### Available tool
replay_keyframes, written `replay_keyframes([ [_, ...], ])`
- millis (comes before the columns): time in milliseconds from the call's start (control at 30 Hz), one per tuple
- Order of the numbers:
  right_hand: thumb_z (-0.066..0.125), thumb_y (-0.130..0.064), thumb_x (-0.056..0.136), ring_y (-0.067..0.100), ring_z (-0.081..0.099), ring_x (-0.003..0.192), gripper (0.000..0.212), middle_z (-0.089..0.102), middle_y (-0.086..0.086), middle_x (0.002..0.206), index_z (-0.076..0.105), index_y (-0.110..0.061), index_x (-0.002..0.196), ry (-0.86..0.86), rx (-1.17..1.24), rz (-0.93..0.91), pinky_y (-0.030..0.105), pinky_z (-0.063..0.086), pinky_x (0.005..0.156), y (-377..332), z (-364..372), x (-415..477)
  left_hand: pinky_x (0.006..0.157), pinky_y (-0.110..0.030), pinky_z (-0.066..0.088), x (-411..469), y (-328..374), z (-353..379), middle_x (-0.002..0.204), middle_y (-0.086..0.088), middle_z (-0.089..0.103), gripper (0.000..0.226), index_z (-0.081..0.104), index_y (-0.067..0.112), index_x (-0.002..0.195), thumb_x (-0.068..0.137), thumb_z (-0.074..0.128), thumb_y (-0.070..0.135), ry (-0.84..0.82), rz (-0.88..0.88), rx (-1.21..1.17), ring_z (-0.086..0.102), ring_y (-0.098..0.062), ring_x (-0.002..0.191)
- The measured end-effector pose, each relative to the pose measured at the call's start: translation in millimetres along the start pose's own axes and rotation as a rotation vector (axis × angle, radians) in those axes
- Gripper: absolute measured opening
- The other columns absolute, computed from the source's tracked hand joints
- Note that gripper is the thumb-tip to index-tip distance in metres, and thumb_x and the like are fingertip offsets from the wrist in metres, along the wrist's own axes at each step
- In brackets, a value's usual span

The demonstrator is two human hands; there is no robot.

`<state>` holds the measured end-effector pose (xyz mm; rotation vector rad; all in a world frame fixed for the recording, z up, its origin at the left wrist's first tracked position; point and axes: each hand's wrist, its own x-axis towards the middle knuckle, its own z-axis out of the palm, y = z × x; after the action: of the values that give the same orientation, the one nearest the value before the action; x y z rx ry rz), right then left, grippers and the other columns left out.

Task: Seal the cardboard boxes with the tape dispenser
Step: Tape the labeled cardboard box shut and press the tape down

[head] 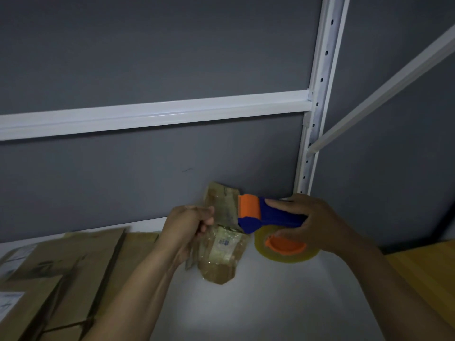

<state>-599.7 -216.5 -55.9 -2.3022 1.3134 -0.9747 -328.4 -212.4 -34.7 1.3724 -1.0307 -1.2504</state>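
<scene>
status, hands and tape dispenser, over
Right hand grips tape dispenser by blue handle. Left hand holds small taped parcel, dispenser's orange head against it. Cardboard boxes lie at left, untouched.

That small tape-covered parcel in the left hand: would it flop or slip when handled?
Probably stiff: the parcel stands upright though the left hand grips only one edge. Likely light, too. Its glossy taped surface may be slippery.
</scene>
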Motion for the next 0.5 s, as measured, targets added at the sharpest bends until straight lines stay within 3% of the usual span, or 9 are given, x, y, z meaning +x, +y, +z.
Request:
replay_keyframes([
  [133, 0.078, -0.045, 0.073, -0.003, 0.049, 0.092, 0.072, 0.050, -0.018, 0.101, 0.030, -0.064, 0.123, -0.134, -0.135, 0.073, 0.009, 0.040, 0.074, 20.6, 1.8, -10.5, 0.054, -0.024, 0.037, 12.8, -13.7, -12.6, 0.053, -0.003, 0.054, 0.014, 0.062, 0.005, 0.071, 0.082, 0.059, -0.002, 0.110, -0.003, 0.072, 0.041, -0.014, 0.049],
  [200, 0.077, -0.045, 0.075, 0.001, 0.050, 0.093, 0.073, 0.048, -0.018, 0.103, 0.026, -0.066, 0.123, -0.180, -0.151, 0.116, 0.015, 0.045, 0.078, 25.8, 6.3, -12.3, 0.054, -0.025, 0.037, 17.0, -20.8, -12.8, 0.052, -0.002, 0.053, 0.014, 0.061, 0.005, 0.070, 0.081, 0.058, -0.003, 0.115, -0.004, 0.102, 0.040, -0.015, 0.050],
  [300, 0.073, -0.048, 0.078, -0.001, 0.045, 0.095, 0.073, 0.041, -0.023, 0.103, 0.028, -0.056, 0.134, -0.230, -0.220, 0.150, 0.008, 0.038, 0.075, 25.3, 14.7, -10.4, 0.055, -0.026, 0.037, 25.5, -31.2, -13.3, 0.053, -0.004, 0.053, 0.014, 0.060, 0.005, 0.067, 0.081, 0.060, 0.002, 0.110, -0.010, 0.131, 0.041, -0.015, 0.051],
  [400, 0.070, -0.049, 0.080, -0.001, 0.042, 0.096, 0.074, 0.039, -0.023, 0.104, 0.029, -0.048, 0.141, -0.242, -0.265, 0.152, 0.004, 0.033, 0.071, 19.4, 22.4, -6.4, 0.060, -0.031, 0.039, 35.3, -43.0, -22.2, 0.055, -0.006, 0.052, 0.030, 0.057, 0.008, 0.058, 0.085, 0.068, 0.016, 0.118, -0.037, 0.137, 0.042, -0.018, 0.055],
  [500, 0.070, -0.050, 0.079, 0.001, 0.043, 0.099, 0.076, 0.039, -0.020, 0.106, 0.031, -0.043, 0.143, -0.243, -0.274, 0.124, 0.005, 0.034, 0.071, 10.0, 34.0, -0.1, 0.059, -0.029, 0.040, 36.8, -59.4, -35.8, 0.054, -0.004, 0.049, 0.040, 0.054, 0.009, 0.063, 0.085, 0.072, 0.037, 0.110, -0.074, 0.160, 0.043, -0.016, 0.055],
])
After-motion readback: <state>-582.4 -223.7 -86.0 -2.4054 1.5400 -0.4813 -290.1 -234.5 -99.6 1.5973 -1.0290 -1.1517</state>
